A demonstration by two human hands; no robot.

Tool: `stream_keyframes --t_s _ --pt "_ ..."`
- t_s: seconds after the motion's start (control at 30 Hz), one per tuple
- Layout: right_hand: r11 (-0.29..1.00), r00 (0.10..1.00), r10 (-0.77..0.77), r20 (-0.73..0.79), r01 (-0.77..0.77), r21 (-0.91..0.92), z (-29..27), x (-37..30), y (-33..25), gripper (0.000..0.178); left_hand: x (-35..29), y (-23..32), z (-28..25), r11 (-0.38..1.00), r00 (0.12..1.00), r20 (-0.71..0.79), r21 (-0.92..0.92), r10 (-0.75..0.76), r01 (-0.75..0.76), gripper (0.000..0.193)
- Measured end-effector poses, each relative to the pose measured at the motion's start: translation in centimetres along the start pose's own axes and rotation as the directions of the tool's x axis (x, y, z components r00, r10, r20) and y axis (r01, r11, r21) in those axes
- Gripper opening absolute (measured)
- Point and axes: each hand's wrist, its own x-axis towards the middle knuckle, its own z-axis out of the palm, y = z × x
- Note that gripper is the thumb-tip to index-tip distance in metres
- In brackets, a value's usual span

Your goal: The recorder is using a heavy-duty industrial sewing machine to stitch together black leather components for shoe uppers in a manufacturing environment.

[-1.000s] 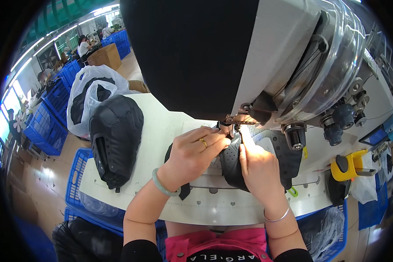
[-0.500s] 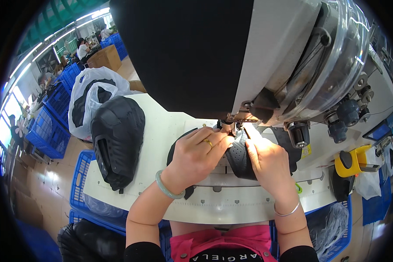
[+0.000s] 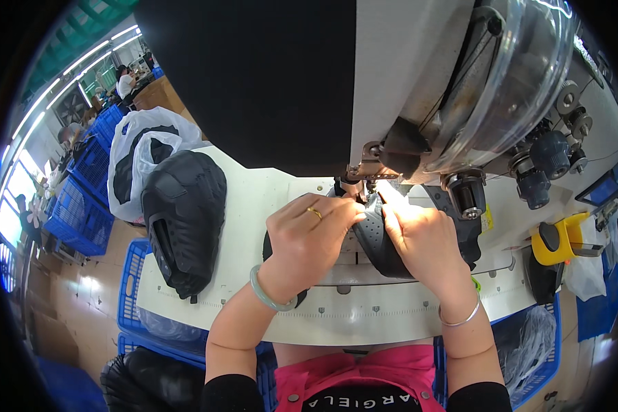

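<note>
A black shoe upper [image 3: 376, 242] with punched holes lies on the sewing machine's pale bed, its far edge under the lit needle area [image 3: 371, 187]. My left hand [image 3: 305, 237] is at its left side, thumb and fingertips pinched together on the edge close to the presser foot. On the other side my right hand [image 3: 422, 237] grips the upper, fingers stretched toward the needle and thumb along the surface. More of the dark material shows beyond my right hand and behind my left wrist. My fingers partly hide the stitching spot.
The machine's black-and-white head [image 3: 254, 82] overhangs the work. Stacked black uppers [image 3: 185, 220] lie at the table's left, beside a white plastic bag [image 3: 127, 165]. At right stands a yellow holder [image 3: 563, 239]. Blue crates [image 3: 127, 292] flank the table; a person [image 3: 125, 84] sits far left.
The view has shifted slightly, so the machine head sits farther left. My left fingers are bunched more tightly at the upper's edge. Both hands stay beside the needle.
</note>
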Motion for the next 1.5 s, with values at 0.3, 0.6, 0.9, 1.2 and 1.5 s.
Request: stream_keyframes --t_s 0.3,0.6,0.9,1.2,1.5 --pt "0.996 0.992 -0.034 0.119 0.024 0.09 -1.0 0.4 1.2 0.035 -0.5 0.0 0.0 0.984 0.987 0.008 0.073 0.163 -0.163 0.021" --pt "0.991 0.991 -0.097 0.089 0.088 0.096 -1.1 1.2 1.8 0.033 -0.2 0.0 0.1 0.962 0.973 0.025 0.146 0.229 -0.23 0.024" --pt "0.962 0.986 -0.144 0.082 0.12 0.246 -1.1 2.7 2.9 0.022 -0.3 0.4 0.2 0.942 0.967 0.069 0.217 0.246 -0.255 0.021" --pt "0.96 0.984 -0.153 0.092 0.126 0.248 1.1 3.3 6.5 0.039 1.0 -1.4 -0.8 0.986 0.987 0.057 0.061 0.151 -0.154 0.018" --pt "0.978 0.968 -0.127 0.215 0.085 0.193 1.2 4.1 6.0 0.042 0.1 -1.5 0.8 0.999 0.999 -0.021 -0.03 0.032 -0.032 0.016"
